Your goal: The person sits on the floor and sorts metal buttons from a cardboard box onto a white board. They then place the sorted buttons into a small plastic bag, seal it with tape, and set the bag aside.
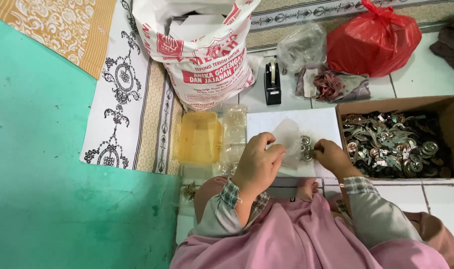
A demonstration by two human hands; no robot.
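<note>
My left hand (259, 162) pinches a small clear plastic bag (288, 137) and holds it up over a white sheet (296, 122) on the floor. Several small round silver metal pieces (305, 148) lie on that sheet, just right of the bag. My right hand (331, 155) rests curled beside those pieces, with its fingertips at them; whether it grips one is hidden. Both wrists wear grey sleeves with checked cuffs.
A cardboard box (453, 107) of metal pieces sits at the right. A yellow plastic tub (199, 137) and clear bags (234, 132) lie at the left. Behind stand a black tape dispenser (272, 82), a large white printed sack (202, 50), a red plastic bag (374, 40).
</note>
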